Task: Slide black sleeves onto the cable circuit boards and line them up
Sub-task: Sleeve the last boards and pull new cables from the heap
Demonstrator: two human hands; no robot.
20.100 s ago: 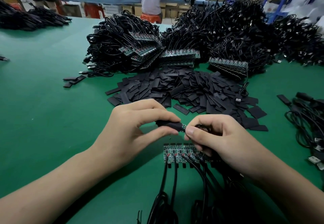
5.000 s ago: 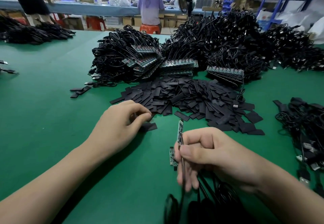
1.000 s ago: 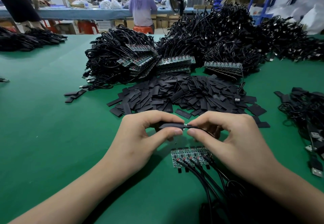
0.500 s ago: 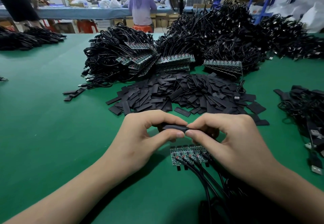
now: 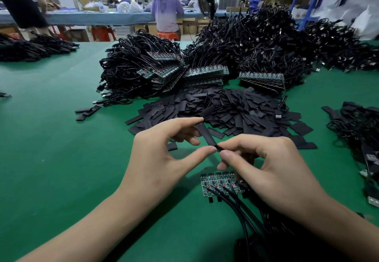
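My left hand (image 5: 164,155) pinches a black sleeve (image 5: 206,135) between thumb and fingers, holding it tilted above the green table (image 5: 51,159). My right hand (image 5: 272,169) grips the sleeve's near end, with the board inside it hidden. Below the hands, a row of several small green circuit boards (image 5: 219,182) lies side by side, their black cables (image 5: 242,214) running toward me. A heap of loose flat black sleeves (image 5: 225,108) lies just beyond my hands.
Big piles of coiled black cables (image 5: 235,52) with stacked boards (image 5: 205,73) stand behind the sleeves. More cables (image 5: 361,130) lie at the right edge, and another pile (image 5: 30,48) at the far left. People stand at a far bench (image 5: 92,17).
The sleeve has turned from lying level between my hands to pointing up and away. My left fingers have shifted to its far end, and my right hand sits slightly lower.
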